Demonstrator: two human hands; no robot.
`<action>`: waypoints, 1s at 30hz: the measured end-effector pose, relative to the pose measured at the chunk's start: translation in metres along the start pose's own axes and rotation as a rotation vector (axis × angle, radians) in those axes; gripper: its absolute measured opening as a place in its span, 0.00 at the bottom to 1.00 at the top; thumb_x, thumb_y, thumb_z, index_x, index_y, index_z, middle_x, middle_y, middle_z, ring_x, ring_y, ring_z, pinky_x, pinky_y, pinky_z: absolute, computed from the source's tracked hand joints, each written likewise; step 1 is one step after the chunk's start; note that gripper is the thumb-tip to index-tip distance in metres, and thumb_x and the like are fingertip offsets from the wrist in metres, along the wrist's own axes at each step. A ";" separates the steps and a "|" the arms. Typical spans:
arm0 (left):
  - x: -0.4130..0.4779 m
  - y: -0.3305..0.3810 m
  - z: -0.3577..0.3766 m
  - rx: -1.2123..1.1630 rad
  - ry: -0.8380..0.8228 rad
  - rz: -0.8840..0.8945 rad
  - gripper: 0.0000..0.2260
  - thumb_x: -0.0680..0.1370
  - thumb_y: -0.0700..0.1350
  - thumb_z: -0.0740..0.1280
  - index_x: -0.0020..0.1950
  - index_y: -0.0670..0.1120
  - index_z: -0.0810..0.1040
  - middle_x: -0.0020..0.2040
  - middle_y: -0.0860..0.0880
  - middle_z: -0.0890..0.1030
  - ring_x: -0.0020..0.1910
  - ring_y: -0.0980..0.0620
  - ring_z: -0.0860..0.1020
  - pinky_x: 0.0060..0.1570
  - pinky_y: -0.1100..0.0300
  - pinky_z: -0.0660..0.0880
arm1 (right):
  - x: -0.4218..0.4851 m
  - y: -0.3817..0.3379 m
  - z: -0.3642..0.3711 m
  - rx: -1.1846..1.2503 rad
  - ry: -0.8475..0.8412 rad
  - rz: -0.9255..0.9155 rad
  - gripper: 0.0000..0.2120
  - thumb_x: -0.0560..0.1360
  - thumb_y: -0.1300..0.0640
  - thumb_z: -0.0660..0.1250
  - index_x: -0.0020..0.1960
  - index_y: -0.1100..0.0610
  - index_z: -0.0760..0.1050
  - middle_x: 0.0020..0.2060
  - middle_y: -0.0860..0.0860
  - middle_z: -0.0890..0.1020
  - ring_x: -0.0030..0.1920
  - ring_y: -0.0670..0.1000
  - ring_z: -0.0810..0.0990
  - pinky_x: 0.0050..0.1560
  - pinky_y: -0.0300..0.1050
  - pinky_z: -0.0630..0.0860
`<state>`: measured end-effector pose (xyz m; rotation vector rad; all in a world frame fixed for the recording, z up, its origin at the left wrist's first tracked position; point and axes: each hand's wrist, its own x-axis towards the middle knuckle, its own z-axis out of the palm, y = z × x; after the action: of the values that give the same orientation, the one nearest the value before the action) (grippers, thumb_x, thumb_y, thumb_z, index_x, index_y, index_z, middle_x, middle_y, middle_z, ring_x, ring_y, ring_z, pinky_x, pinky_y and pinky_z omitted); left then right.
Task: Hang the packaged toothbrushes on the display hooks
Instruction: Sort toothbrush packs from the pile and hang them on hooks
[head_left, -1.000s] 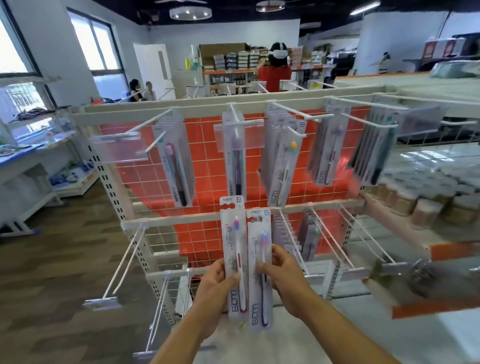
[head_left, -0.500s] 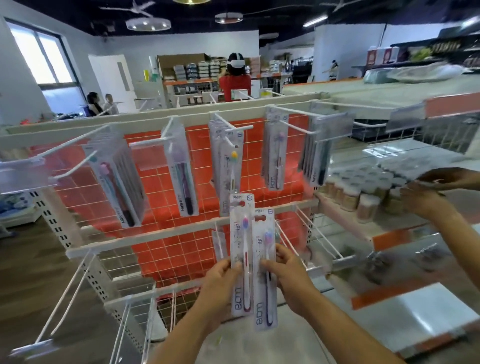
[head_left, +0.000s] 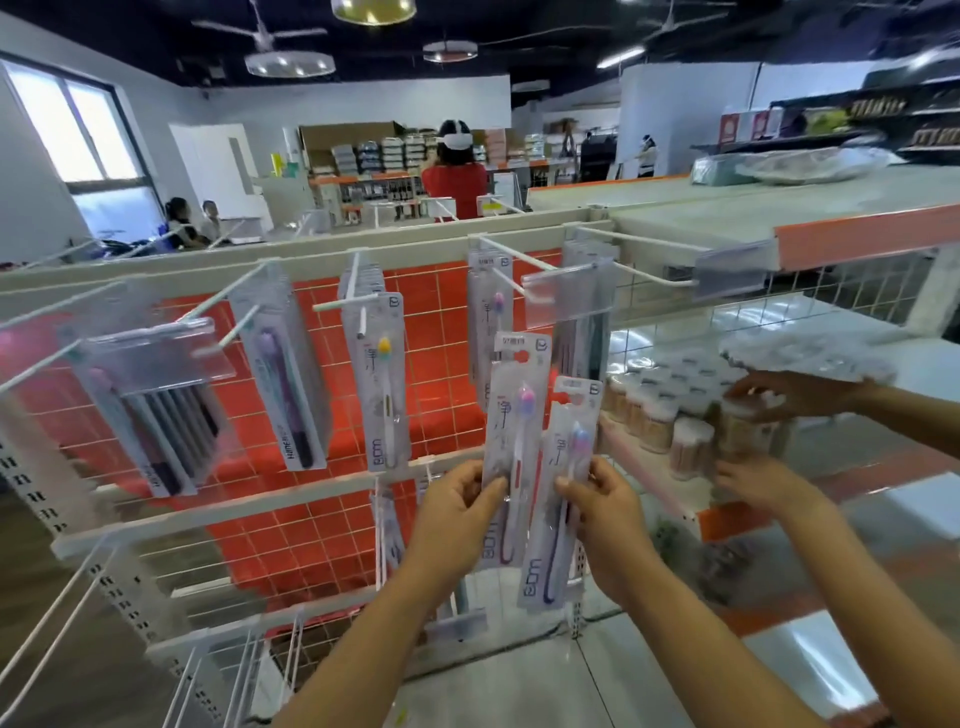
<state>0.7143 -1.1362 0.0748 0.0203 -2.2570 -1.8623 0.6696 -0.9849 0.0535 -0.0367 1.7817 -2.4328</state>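
Up they come! Since a moment ago both packs have climbed from the lower rail to the upper row of the rack (head_left: 208, 265), and the one on the left now rides higher than its neighbour. The left hand (head_left: 457, 514) pinches the taller toothbrush pack (head_left: 511, 426) low down, thumb on its front. The right hand (head_left: 605, 525) pinches the shorter toothbrush pack (head_left: 569, 431) the same way, just beside it. Both packs are held near upright in the air before the orange backing, on no hook. The taller pack's hang hole sits just below the clear tag (head_left: 569, 296) of a white hook (head_left: 511, 260), where hung packs (head_left: 485, 322) are already in place. Further left dangles a yellow-headed brush pack (head_left: 382, 384). Off right, another person's hands (head_left: 795, 395) touch jars (head_left: 654, 415) on a shelf (head_left: 727, 519).
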 end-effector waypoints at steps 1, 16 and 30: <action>0.005 0.004 0.003 0.016 0.003 0.027 0.08 0.80 0.41 0.64 0.55 0.50 0.80 0.49 0.52 0.85 0.50 0.56 0.83 0.50 0.62 0.80 | 0.004 -0.001 -0.002 0.022 0.010 0.000 0.10 0.77 0.67 0.63 0.55 0.58 0.78 0.47 0.55 0.85 0.50 0.57 0.84 0.53 0.56 0.80; 0.051 0.019 0.029 0.033 0.094 0.074 0.06 0.80 0.43 0.64 0.51 0.51 0.80 0.46 0.49 0.85 0.47 0.51 0.84 0.50 0.45 0.81 | 0.042 0.001 -0.012 0.008 0.016 0.024 0.10 0.77 0.65 0.64 0.55 0.56 0.78 0.48 0.55 0.85 0.49 0.55 0.85 0.51 0.55 0.81; 0.081 0.010 0.031 0.029 0.111 0.000 0.06 0.81 0.45 0.64 0.49 0.53 0.79 0.47 0.48 0.85 0.48 0.48 0.83 0.51 0.42 0.80 | 0.066 0.005 -0.011 0.004 0.008 0.026 0.10 0.77 0.67 0.63 0.56 0.58 0.77 0.47 0.54 0.86 0.48 0.55 0.85 0.52 0.54 0.81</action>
<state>0.6313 -1.1163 0.0921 0.1252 -2.2094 -1.7817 0.6031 -0.9838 0.0418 -0.0043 1.7696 -2.4217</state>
